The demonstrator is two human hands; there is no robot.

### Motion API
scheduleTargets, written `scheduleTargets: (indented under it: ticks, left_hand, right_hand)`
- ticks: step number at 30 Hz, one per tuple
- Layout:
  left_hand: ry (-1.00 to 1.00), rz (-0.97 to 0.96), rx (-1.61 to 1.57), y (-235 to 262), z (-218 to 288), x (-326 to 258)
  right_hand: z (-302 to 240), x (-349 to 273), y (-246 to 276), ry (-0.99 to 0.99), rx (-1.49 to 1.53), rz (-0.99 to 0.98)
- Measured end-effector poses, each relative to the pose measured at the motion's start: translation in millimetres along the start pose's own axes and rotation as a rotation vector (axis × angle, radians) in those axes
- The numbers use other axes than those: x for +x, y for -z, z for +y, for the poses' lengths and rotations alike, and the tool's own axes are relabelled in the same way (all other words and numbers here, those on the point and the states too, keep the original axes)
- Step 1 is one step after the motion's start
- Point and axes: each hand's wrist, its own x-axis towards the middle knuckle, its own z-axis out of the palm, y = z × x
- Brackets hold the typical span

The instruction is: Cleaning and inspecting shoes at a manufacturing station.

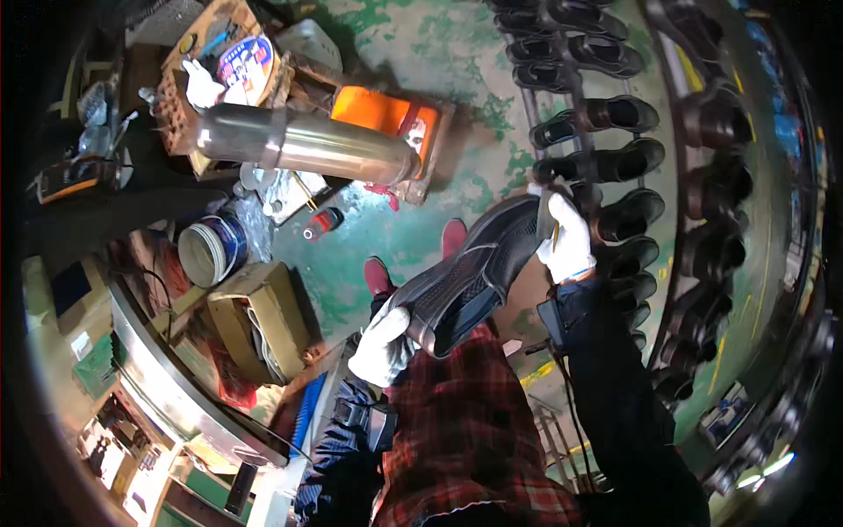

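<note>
A workshop floor [413,53] painted green and worn through in patches lies under everything, crowded with racks and clutter.

Nearest, over a red plaid apron or cloth [465,430] on the lap, the left hand [382,347] in a white glove is closed around one end of a dark shoe [479,268], gripping it from below so that the shoe is propped up off the lap. The right hand [566,237], also in a white glove, is closed on the other end, above and to the right of the left hand. Held at both ends like this, the shoe lies slanted between the hands with its side turned up toward the head, which looks like a hold for checking it.

Just beyond the left hand, two red shoe toes [379,274] rest on the floor. To the left of the left hand stands an open cardboard box [255,321], and past it a blue and white bucket [213,249].

Right of the right hand, and close enough to reach, long racks [606,158] carry rows of dark shoes, each set on its own peg.

Farthest off, a large metal cylinder [307,145] lies on its side before an orange box [386,114], with a cluttered table [219,61] behind.
</note>
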Motion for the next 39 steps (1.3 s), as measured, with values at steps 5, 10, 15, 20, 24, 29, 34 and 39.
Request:
scheduleTargets:
  ticks: [5, 10, 15, 20, 24, 29, 34, 39]
  left_hand:
    - [-0.148, 0.141, -0.112, 35, -22, 64]
    - [-0.236, 0.171, -0.125, 67, -19, 103]
    - [-0.18, 0.291, -0.148, 90, -14, 92]
    - [-0.346, 0.357, -0.007, 99, -10, 63]
    - [-0.204, 0.22, 0.001, 88, -18, 76]
    - [-0.219, 0.271, 0.078, 64, -13, 101]
    - [-0.21, 0.23, -0.004, 52, 3, 100]
    - [-0.215, 0.298, -0.049, 55, -10, 79]
  right_hand:
    - [31, 99, -5, -0.092, -0.176, -0.021]
    - [51, 175, -9, -0.147, -0.172, -0.179]
    - [67, 172, -51, -0.187, -0.035, -0.34]
    - [68, 160, -73, -0.219, -0.361, -0.425]
    - [59, 177, -21, -0.252, -0.262, -0.457]
    - [45, 188, -11, -0.122, -0.033, -0.334]
    - [32, 192, -38, -0.094, -0.11, -0.455]
    - [24, 177, -69, -0.285, -0.164, -0.537]
